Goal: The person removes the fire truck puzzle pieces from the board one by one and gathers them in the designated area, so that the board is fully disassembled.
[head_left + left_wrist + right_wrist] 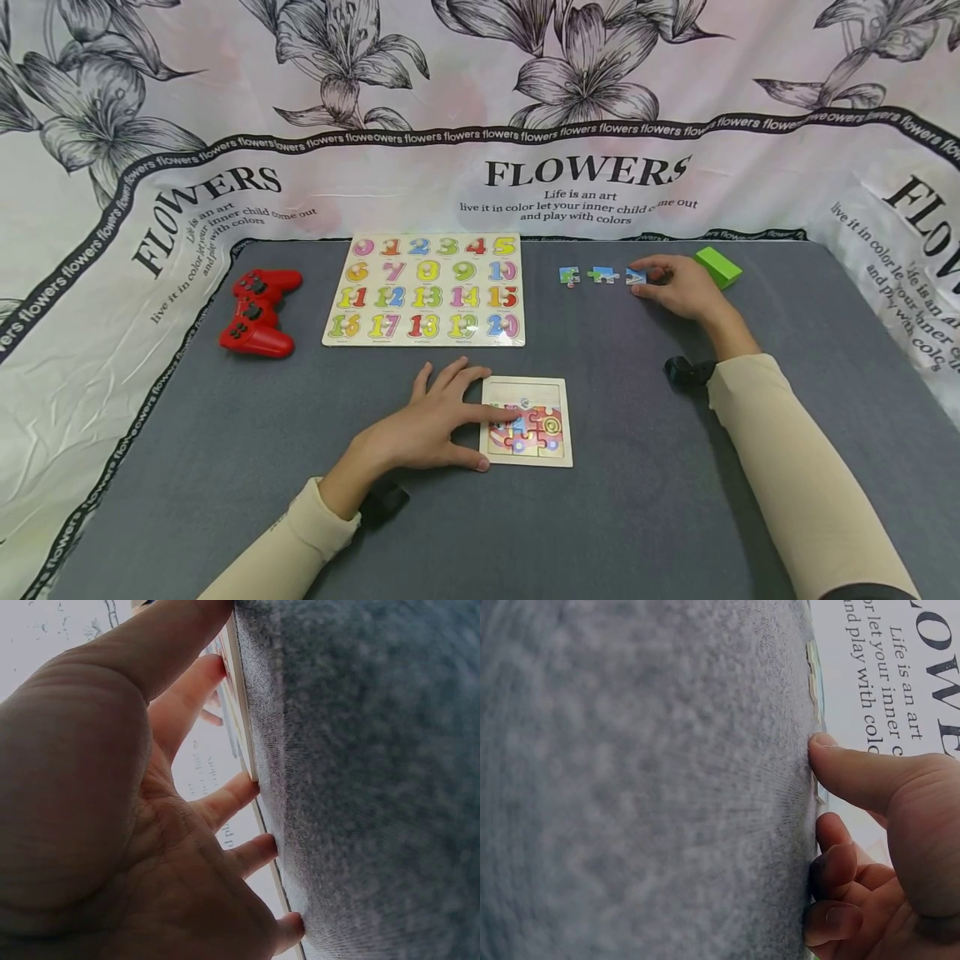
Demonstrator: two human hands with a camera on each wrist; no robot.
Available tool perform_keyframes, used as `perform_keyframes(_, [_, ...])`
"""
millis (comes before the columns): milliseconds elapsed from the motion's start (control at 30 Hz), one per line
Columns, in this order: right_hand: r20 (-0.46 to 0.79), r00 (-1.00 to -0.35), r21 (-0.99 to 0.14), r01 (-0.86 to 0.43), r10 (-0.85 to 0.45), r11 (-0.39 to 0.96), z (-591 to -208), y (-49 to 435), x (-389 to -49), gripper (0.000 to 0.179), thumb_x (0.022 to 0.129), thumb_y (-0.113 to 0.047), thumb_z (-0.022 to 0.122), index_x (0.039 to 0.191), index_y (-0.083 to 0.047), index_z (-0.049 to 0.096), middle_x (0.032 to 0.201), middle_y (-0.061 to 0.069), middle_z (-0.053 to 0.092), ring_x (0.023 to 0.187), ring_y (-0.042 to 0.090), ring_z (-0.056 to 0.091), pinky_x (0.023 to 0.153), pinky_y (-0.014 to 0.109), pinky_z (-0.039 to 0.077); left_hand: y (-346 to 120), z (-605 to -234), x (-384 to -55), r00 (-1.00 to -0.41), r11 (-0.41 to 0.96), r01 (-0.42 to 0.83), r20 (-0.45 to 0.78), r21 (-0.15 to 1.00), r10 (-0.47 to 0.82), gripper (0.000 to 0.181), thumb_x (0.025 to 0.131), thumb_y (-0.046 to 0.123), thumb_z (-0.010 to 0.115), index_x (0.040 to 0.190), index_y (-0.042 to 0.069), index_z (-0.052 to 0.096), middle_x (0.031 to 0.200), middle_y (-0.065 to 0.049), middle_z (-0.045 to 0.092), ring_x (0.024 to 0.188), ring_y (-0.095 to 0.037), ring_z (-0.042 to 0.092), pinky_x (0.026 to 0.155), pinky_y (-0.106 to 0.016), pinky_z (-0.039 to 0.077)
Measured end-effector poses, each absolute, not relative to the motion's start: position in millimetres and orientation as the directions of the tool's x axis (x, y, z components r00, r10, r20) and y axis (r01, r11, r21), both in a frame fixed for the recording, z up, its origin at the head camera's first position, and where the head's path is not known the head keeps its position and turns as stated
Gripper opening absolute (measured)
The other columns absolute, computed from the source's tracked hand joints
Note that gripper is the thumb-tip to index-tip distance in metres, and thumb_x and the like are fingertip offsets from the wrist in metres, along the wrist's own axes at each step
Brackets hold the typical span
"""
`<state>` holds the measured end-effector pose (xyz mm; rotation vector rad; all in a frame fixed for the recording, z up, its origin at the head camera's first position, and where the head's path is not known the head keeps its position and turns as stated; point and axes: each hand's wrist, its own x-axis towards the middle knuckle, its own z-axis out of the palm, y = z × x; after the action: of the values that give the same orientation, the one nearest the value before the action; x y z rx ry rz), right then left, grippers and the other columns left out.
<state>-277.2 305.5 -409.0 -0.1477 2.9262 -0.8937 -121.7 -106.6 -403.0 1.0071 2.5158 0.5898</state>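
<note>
In the head view a small square wooden puzzle tray (527,387) lies at the front middle of the table, its lower part filled with interlocked red, pink and blue pieces (536,431). My left hand (427,421) is spread at its left side. The index finger reaches over the pieces, while the thumb rests by the lower left edge. Toward the back right, my right hand (682,287) pinches a blue jigsaw piece (636,277) between thumb and forefinger, low at the table. Two loose jigsaw pieces, one green and blue (569,275) and another (603,275), lie left of it.
A number board (423,343) with colourful numerals lies behind the tray. Left of the board sits a red game controller (262,312). A bright green block (718,267) stands just beyond my right hand. Flower-printed cloth (405,183) borders the grey tabletop (600,533) at the back.
</note>
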Motion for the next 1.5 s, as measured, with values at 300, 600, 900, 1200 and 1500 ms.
perform_keyframes(300, [-0.06,-0.992,-0.556,-0.059,-0.111,0.829,-408.1,306.6,-275.9,0.045,0.097,-0.026,0.069,0.137,-0.005,0.062,0.121,0.026,0.059,0.104,0.038,0.054,0.085,0.049,0.04,-106.0,-403.7,-121.5,-0.675,0.657,0.559,-0.183,0.506,0.715,0.069,0.085,0.049,0.079,0.148,0.047,0.05,0.169,-0.006,0.022,0.159,-0.038,0.002,0.117,-0.075,-0.004])
perform_keyframes(600, [-0.059,-0.994,-0.566,-0.043,-0.093,0.823,-408.2,307.2,-273.8,0.045,0.098,-0.025,0.068,0.137,-0.006,0.061,0.121,0.025,0.058,0.106,0.038,0.053,0.089,0.051,0.04,-105.4,-404.0,-121.6,-0.674,0.659,0.567,-0.181,0.494,0.716,0.069,0.085,0.051,0.078,0.148,0.047,0.05,0.168,-0.006,0.023,0.159,-0.039,0.003,0.117,-0.075,-0.003])
perform_keyframes(900, [-0.031,-0.992,-0.57,-0.081,-0.12,0.818,-410.9,302.1,-273.3,0.049,0.096,-0.028,0.072,0.138,-0.006,0.062,0.123,0.028,0.058,0.107,0.039,0.051,0.091,0.057,0.041,-106.0,-405.1,-120.9,-0.677,0.663,0.563,-0.184,0.493,0.712,0.069,0.085,0.05,0.079,0.147,0.048,0.05,0.168,-0.005,0.023,0.159,-0.037,0.003,0.117,-0.075,-0.004])
perform_keyframes(1200, [0.002,-0.993,-0.638,-0.094,-0.12,0.764,-408.1,302.5,-262.7,0.048,0.097,-0.032,0.07,0.139,-0.012,0.062,0.123,0.02,0.059,0.101,0.032,0.053,0.081,0.043,0.043,-106.2,-405.7,-121.0,-0.677,0.662,0.57,-0.178,0.488,0.714,0.069,0.085,0.051,0.078,0.147,0.049,0.049,0.169,-0.005,0.023,0.159,-0.037,0.003,0.118,-0.075,-0.004])
perform_keyframes(1500, [0.071,-0.981,-0.772,-0.168,-0.179,0.613,-399.1,283.4,-237.8,0.044,0.096,-0.03,0.073,0.138,-0.019,0.064,0.105,0.002,0.061,0.079,0.017,0.056,0.068,0.026,0.044,-107.0,-404.5,-121.6,-0.676,0.655,0.57,-0.171,0.496,0.717,0.069,0.085,0.051,0.078,0.147,0.047,0.05,0.168,-0.005,0.023,0.159,-0.038,0.003,0.117,-0.075,-0.004])
